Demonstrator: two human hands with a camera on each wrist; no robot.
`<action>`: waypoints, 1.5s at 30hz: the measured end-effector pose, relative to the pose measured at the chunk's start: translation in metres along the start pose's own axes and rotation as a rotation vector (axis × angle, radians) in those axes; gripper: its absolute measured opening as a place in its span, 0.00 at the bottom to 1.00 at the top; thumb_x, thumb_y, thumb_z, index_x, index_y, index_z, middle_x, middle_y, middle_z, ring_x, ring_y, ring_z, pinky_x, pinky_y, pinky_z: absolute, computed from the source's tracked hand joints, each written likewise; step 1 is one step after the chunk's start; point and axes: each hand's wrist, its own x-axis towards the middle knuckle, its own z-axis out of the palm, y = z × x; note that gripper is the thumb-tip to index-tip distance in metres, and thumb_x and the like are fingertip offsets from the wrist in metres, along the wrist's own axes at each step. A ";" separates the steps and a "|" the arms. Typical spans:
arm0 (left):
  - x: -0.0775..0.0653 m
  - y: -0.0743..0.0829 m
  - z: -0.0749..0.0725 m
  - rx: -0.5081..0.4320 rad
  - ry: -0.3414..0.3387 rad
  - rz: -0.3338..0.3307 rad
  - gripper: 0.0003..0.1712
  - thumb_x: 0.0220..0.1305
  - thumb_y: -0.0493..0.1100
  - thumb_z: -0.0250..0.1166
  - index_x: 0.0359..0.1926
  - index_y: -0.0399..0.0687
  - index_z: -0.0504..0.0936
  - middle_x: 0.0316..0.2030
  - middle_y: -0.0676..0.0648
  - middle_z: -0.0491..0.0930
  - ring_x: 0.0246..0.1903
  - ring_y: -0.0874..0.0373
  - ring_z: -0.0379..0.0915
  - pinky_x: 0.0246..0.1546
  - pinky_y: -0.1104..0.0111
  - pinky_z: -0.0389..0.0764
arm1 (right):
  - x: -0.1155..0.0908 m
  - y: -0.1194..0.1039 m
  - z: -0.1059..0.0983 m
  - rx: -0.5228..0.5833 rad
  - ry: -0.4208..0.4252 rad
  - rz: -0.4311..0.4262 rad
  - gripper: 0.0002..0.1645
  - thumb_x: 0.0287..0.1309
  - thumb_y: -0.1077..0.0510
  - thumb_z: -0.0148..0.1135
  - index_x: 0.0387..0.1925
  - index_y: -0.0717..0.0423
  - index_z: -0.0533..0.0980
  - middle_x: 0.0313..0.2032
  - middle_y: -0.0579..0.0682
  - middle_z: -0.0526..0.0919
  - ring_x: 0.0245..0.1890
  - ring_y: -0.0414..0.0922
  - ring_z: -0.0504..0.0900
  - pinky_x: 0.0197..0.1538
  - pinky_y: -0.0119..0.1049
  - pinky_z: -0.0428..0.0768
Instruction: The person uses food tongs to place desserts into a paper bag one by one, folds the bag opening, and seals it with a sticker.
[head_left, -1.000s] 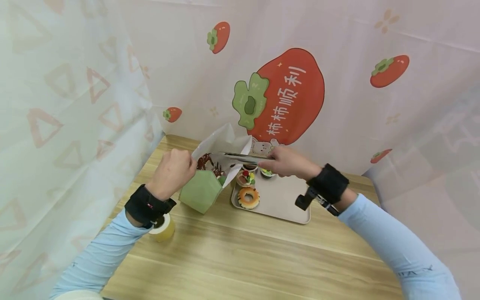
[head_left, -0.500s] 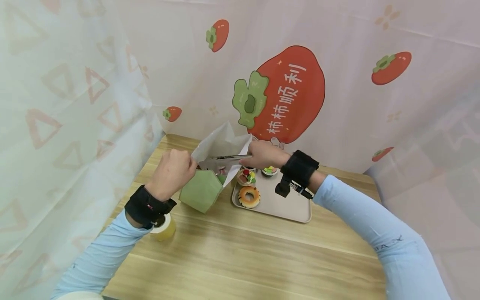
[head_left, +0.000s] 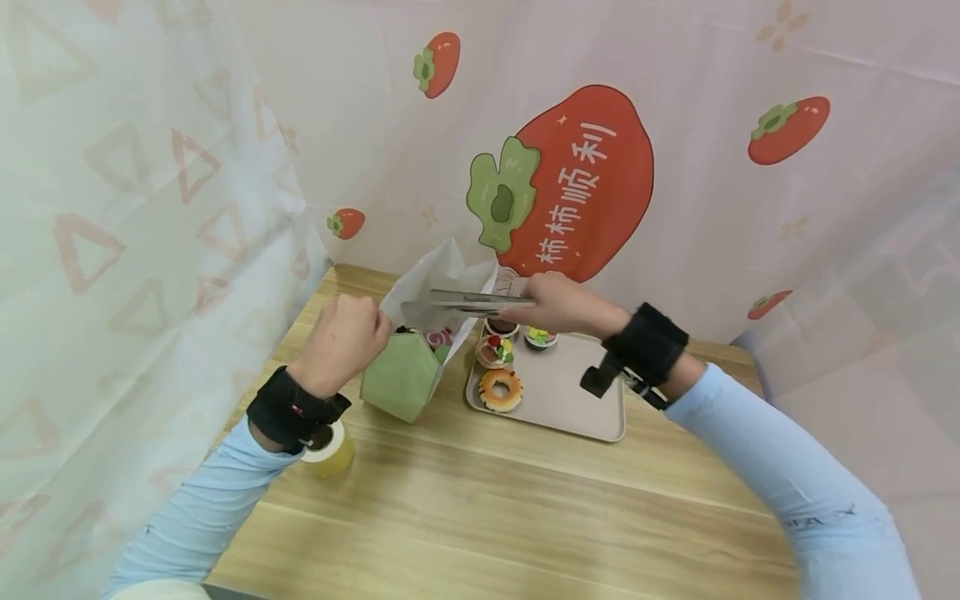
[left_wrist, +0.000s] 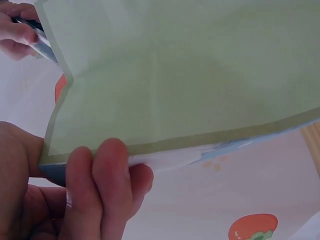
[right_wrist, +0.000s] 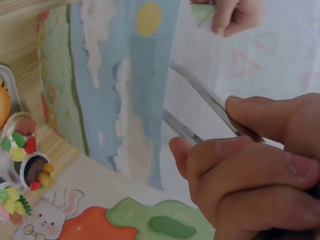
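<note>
Pinching the rim of the green paper bag (head_left: 397, 379), the left hand (head_left: 341, 346) has its fingers curled. Across the bag's mouth reach metal tongs (head_left: 487, 298), spread tips pointing left, long axis nearly level in the head view. Gripping their other end, the right hand (head_left: 558, 302) is near the tray (head_left: 566, 400).

The tongs (right_wrist: 205, 95) are smooth grey metal with a soft sheen; the bag (left_wrist: 175, 75) is thin, lightly creased paper, its green panel matt. The tray (head_left: 570, 392) appears plastic, smooth and matt. The tabletop (head_left: 487, 517) shows smooth, wood-grained boarding. Sleeves (head_left: 780, 467) are wrinkled cloth, wrist straps (head_left: 648, 337) dull black fabric, and the printed hanging sheet (head_left: 697, 233) is thin and creased.
</note>
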 end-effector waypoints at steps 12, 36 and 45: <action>0.003 -0.003 0.002 0.007 0.002 0.000 0.21 0.62 0.32 0.49 0.11 0.42 0.68 0.11 0.50 0.62 0.10 0.57 0.60 0.11 0.70 0.60 | -0.097 0.041 -0.002 0.253 0.172 0.021 0.18 0.71 0.45 0.54 0.42 0.56 0.77 0.21 0.50 0.66 0.18 0.44 0.64 0.25 0.36 0.66; 0.000 -0.003 0.000 0.010 -0.014 -0.013 0.20 0.64 0.33 0.50 0.13 0.39 0.72 0.11 0.48 0.64 0.10 0.57 0.61 0.12 0.70 0.61 | -0.094 0.146 0.152 0.263 0.122 0.291 0.19 0.73 0.49 0.51 0.37 0.63 0.74 0.20 0.46 0.65 0.19 0.41 0.64 0.24 0.34 0.63; 0.000 -0.003 0.001 0.017 0.006 0.003 0.22 0.63 0.32 0.49 0.10 0.43 0.68 0.11 0.51 0.60 0.10 0.57 0.58 0.12 0.69 0.59 | -0.075 0.144 0.162 0.231 0.161 0.225 0.18 0.72 0.52 0.53 0.28 0.59 0.73 0.20 0.44 0.63 0.19 0.40 0.61 0.25 0.33 0.61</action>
